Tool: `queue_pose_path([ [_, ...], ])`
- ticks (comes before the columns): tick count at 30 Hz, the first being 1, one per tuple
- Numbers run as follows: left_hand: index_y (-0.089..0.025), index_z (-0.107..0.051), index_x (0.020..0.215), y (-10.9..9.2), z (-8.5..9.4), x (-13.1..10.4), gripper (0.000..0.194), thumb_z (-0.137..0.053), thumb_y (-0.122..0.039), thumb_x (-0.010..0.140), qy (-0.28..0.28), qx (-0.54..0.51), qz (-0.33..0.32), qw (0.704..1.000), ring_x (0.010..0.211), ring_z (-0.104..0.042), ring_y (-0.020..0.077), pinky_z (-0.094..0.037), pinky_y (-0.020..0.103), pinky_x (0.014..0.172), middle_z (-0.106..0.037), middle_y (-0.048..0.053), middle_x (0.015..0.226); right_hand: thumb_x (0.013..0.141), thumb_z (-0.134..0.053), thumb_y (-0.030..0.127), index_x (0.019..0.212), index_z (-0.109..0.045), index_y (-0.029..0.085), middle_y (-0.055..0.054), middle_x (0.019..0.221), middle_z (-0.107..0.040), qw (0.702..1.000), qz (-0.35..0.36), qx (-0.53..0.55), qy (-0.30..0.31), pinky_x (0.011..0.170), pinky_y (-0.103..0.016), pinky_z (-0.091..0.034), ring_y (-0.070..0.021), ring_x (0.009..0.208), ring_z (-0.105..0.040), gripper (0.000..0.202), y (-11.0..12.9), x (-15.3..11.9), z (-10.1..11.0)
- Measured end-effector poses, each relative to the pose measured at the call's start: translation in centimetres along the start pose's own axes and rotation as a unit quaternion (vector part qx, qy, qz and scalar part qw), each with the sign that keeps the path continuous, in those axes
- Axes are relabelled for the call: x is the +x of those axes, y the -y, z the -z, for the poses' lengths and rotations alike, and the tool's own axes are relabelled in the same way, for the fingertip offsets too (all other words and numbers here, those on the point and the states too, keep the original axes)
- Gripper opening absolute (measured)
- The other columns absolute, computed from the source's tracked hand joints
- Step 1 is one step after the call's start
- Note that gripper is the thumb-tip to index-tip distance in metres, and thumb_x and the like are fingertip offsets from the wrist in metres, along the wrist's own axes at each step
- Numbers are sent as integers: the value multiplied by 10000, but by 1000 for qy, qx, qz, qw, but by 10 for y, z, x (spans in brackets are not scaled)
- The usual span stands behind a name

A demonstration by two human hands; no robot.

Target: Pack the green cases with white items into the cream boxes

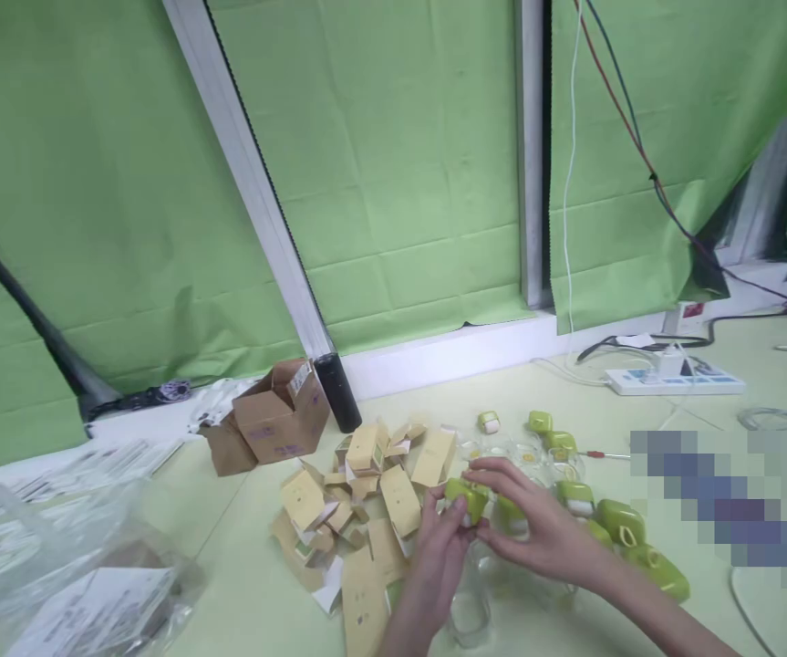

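Note:
A small green-and-white case (473, 500), rounded like an earbud case, is held up in front of me. My left hand (440, 552) grips it from the left, with the thumb across its front. From the right, my right hand (536, 525) has its fingertips at the top and lower edges of the same case. Under and behind my right hand lie more green cases, some with white lower parts, such as one green case (620, 522). Clear plastic holders (468, 616) lie below and behind my hands, partly covered by them.
Opened tan cardboard packages (399, 500) form a pile left of my hands. Farther back stand a brown carton (284, 415) and a black cylinder (338, 392). A clear plastic bag (92, 547) lies at the left. A screwdriver (602, 454) and a power strip (673, 381) are at the right.

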State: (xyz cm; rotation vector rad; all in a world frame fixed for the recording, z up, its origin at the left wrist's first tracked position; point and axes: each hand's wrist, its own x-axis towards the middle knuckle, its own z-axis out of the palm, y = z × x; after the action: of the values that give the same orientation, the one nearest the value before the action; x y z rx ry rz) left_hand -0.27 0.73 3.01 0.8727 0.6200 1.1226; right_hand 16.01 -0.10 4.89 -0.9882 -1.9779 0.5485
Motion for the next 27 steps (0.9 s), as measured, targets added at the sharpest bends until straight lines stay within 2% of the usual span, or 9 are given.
queue_pose_path([
  [4,-217,-412,1000,12,15,3,469,-627,-522,716,-61,154,6,986,627,-512,127,-375,252,591,-532,-20,711,760,-584,155,1189,-497,227,-107,1234,-476,1000,20,-15,2,881,-332,-482,-222,1112,-521,443,2,-1,-17],
  [7,-226,-359,1086,18,15,3,564,-585,-585,715,-55,185,15,981,552,-488,130,-356,253,535,-516,-41,632,723,-601,128,1168,-500,216,-96,1213,-497,1000,26,-1,-1,877,-288,-485,-205,1126,-513,465,10,-6,-12],
  [11,-218,-402,1117,11,13,0,571,-627,-547,708,-12,67,12,998,537,-499,123,-357,251,532,-595,11,678,830,-533,205,1183,-521,215,-87,1236,-525,991,-43,-126,-23,960,-327,-437,-197,1156,-500,353,-5,-8,35],
  [13,-200,-489,1001,5,15,-3,480,-688,-492,676,-18,11,11,1000,536,-500,108,-353,244,539,-623,37,729,898,-399,162,1149,-561,215,-80,1214,-552,939,-170,-297,-36,918,-312,-461,-169,1063,-567,303,-33,-8,70],
  [15,-182,-525,888,0,16,-6,415,-707,-479,661,-31,-20,24,999,523,-494,95,-344,236,535,-642,54,763,867,-424,103,1019,-638,160,-129,1102,-611,911,-224,-345,-21,850,-387,-480,-229,970,-613,269,-67,-9,100],
  [17,-177,-520,814,-3,15,-8,402,-657,-533,688,-27,-45,54,997,482,-466,84,-315,226,500,-642,51,723,835,-509,111,948,-656,145,-133,995,-644,895,-252,-368,10,816,-422,-470,-255,913,-625,188,-99,-10,116],
  [20,-182,-475,726,-3,12,-11,421,-579,-590,723,-7,-81,93,992,422,-394,63,-258,211,455,-569,-3,583,872,-549,252,969,-612,147,-55,957,-639,882,-273,-378,72,782,-384,-482,-180,844,-617,157,-129,-16,120],
  [23,-183,-443,711,-4,9,-13,436,-639,-571,678,-24,-106,106,988,405,-323,34,-233,198,443,-513,-42,569,882,-537,321,899,-599,138,-19,884,-632,868,-299,-383,100,731,-344,-485,-145,776,-605,194,-132,-24,125],
  [27,-197,-432,825,-9,7,-19,388,-754,-326,650,-66,-63,75,993,507,-416,45,-328,199,533,-567,-24,713,910,-417,304,779,-587,133,-79,677,-632,856,-345,-378,68,585,-341,-447,-198,604,-602,274,-101,-29,136],
])
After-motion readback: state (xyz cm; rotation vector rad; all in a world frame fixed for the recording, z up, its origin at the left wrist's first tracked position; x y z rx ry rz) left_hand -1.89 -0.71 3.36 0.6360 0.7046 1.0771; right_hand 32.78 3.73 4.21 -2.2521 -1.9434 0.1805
